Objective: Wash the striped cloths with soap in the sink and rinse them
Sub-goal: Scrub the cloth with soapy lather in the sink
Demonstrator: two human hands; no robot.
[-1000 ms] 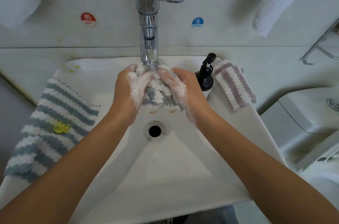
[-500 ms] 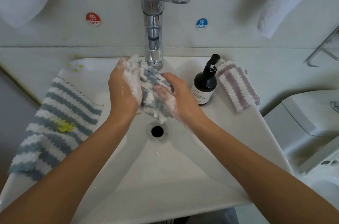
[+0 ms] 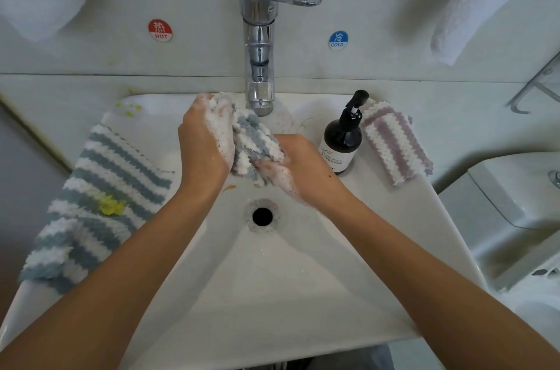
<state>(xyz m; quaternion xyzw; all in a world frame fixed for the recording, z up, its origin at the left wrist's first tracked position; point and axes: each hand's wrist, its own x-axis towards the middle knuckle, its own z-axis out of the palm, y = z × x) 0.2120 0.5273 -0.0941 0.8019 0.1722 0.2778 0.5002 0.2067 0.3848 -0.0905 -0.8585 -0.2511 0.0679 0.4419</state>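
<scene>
A soapy grey-and-white striped cloth [image 3: 253, 142] is bunched up over the white sink [image 3: 272, 272], just below the chrome tap [image 3: 260, 66]. My left hand [image 3: 201, 145] grips its upper left part, foam covering the palm. My right hand [image 3: 298, 166] grips its lower right part, also covered in foam. A second grey-striped cloth [image 3: 100, 200] with a yellow stain lies flat on the sink's left rim. A purple-striped cloth [image 3: 394, 142] lies on the right rim. A dark soap pump bottle [image 3: 344, 139] stands beside my right hand.
The drain [image 3: 262, 216] is open below the hands. Hot [image 3: 160, 30] and cold [image 3: 338, 40] stickers flank the tap on the wall. White towels [image 3: 478, 2] hang above at both sides. A toilet tank [image 3: 515, 203] sits at the right.
The hands went from squeezing the cloth side by side under the spout to rubbing it: the left hand rose, the right dropped lower. The soap bottle came into full view.
</scene>
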